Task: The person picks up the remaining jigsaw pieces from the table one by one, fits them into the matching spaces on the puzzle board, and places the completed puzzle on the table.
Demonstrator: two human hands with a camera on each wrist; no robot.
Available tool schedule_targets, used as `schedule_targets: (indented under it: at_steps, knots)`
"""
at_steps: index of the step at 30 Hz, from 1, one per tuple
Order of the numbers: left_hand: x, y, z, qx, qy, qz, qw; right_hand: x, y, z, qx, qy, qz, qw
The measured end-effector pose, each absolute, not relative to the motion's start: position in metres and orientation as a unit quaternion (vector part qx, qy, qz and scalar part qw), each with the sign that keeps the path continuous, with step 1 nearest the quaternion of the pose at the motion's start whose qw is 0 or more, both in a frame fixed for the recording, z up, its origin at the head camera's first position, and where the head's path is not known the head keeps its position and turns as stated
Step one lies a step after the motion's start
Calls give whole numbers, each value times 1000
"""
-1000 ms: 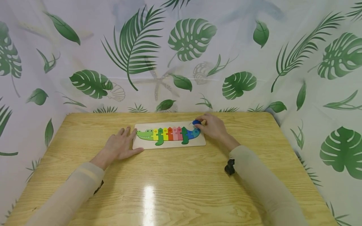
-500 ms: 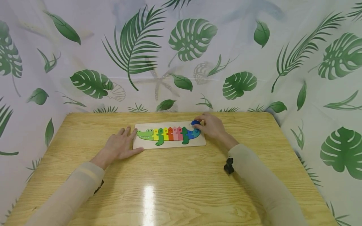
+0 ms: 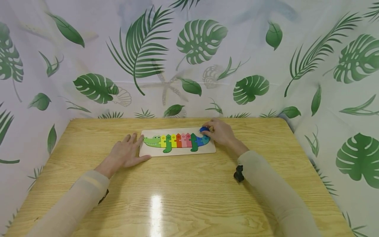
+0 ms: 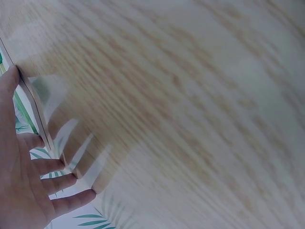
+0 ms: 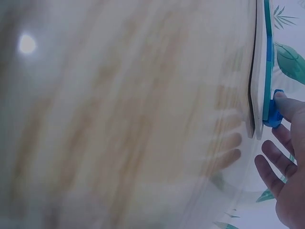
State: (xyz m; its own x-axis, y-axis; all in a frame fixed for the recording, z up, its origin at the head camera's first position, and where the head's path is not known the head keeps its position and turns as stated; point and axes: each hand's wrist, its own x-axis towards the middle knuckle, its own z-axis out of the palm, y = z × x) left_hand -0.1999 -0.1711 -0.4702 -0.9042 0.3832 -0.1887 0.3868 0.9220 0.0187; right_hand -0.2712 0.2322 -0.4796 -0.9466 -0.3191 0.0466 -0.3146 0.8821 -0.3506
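A pale wooden puzzle board (image 3: 177, 150) lies at the far middle of the table, holding a crocodile of coloured pieces (image 3: 177, 141) from green head to blue tail. My left hand (image 3: 130, 149) lies flat on the table, its straight fingers (image 4: 57, 167) against the board's left edge (image 4: 37, 114). My right hand (image 3: 211, 129) pinches a blue puzzle piece (image 3: 204, 129) at the board's far right corner, over the tail end. In the right wrist view the blue piece (image 5: 272, 112) sits against the board's face (image 5: 259, 71) under one fingertip (image 5: 282, 101).
The light wood table (image 3: 183, 194) is ringed on three sides by a leaf-printed curtain (image 3: 189, 59). A black wrist mount (image 3: 238, 173) hangs under my right forearm. A light glare (image 3: 156, 207) shows near the front.
My right hand has nudged the blue piece slightly left and down onto the board's tail end. My left hand has stayed put.
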Motion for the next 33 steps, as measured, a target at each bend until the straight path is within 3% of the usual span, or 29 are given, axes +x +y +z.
schedule_targets:
  at_steps: [33]
  knots:
    - [-199,-174,-472,196,976,-7,92,-271,227,-483,-172,968,-182,11]
